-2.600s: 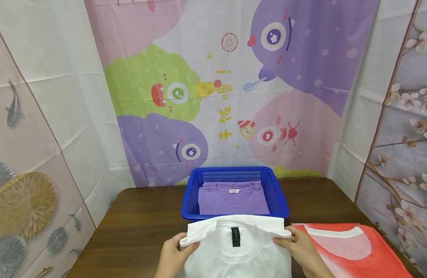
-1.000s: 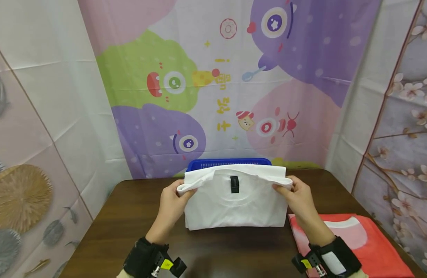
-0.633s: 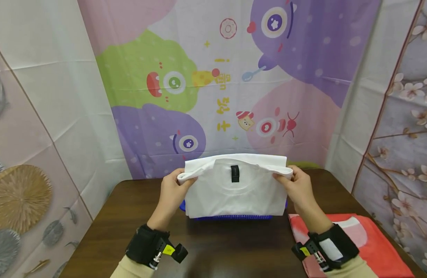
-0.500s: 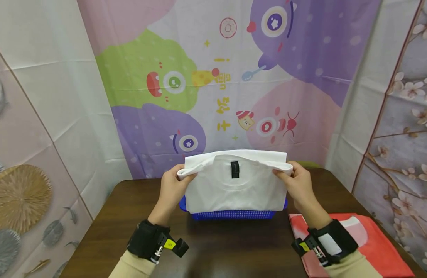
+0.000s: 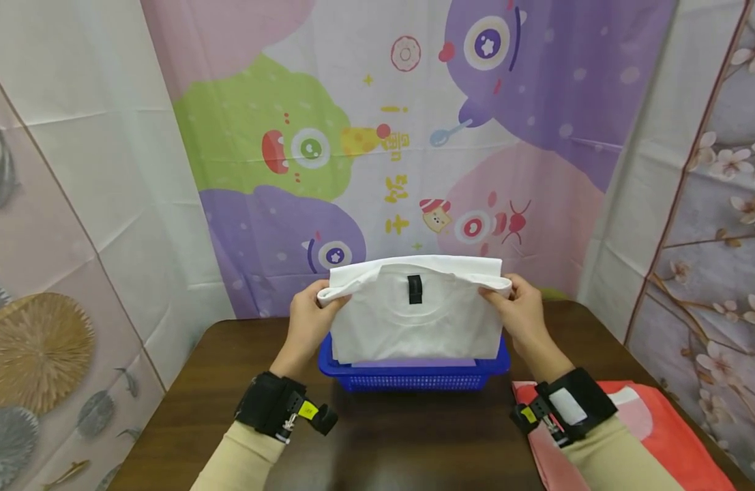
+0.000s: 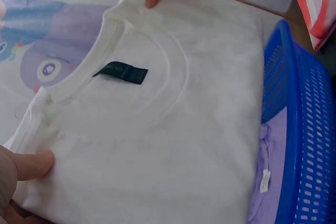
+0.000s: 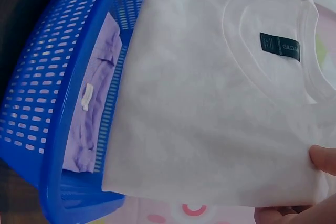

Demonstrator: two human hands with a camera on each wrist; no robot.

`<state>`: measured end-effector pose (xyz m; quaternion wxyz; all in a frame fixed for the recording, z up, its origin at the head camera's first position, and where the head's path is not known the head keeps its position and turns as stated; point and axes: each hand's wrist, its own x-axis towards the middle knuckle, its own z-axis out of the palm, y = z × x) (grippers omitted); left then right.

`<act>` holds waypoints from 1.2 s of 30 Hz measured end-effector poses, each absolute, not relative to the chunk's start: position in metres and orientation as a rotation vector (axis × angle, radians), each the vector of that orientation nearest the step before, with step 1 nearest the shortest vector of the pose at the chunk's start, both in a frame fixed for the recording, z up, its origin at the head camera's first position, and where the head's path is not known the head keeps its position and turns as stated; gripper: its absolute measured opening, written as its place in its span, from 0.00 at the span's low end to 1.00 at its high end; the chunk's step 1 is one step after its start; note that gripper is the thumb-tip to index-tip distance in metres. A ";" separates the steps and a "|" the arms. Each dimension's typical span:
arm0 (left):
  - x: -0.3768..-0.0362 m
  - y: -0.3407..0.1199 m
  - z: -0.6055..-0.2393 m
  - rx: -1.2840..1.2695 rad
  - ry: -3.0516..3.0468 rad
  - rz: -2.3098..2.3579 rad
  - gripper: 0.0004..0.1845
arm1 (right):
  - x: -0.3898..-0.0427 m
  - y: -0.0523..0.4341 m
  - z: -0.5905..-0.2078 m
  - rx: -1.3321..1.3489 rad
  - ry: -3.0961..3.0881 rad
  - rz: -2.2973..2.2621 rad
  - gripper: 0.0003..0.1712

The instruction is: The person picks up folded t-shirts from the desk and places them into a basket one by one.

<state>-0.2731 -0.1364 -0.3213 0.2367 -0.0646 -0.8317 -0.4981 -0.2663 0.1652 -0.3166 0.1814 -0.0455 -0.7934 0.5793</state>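
A folded white T-shirt (image 5: 414,327) with a black neck label hangs between both hands, over the blue plastic basket (image 5: 414,382). My left hand (image 5: 309,317) pinches its left shoulder corner, thumb on the near face. At the opposite corner my right hand (image 5: 524,310) grips the cloth the same way. The shirt's lower edge overlaps the basket's opening in the head view. Inside the basket lies a folded purple T-shirt (image 7: 94,103) with a white label, partly hidden by the white one. Both wrist views show the white shirt slanting beside the basket's rim (image 6: 295,129).
A folded red and white shirt (image 5: 678,429) lies at the table's right side, partly behind the right forearm. The brown wooden table (image 5: 377,443) ends at a cartoon-printed curtain (image 5: 402,170). Patterned cloth walls stand on both sides.
Both hands have carried the white T-shirt forward and up, from in front of the basket to over it. The basket's near side has come back into view; the red shirt stays put.
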 end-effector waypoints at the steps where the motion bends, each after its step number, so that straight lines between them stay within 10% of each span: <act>1: -0.275 -0.136 -0.323 -0.181 -2.282 -1.358 0.15 | -0.268 0.165 -0.318 -0.126 -2.239 1.637 0.20; 36: -0.298 -0.136 -0.374 -0.217 -2.349 -1.302 0.10 | -0.295 0.160 -0.377 -0.221 -2.267 1.632 0.15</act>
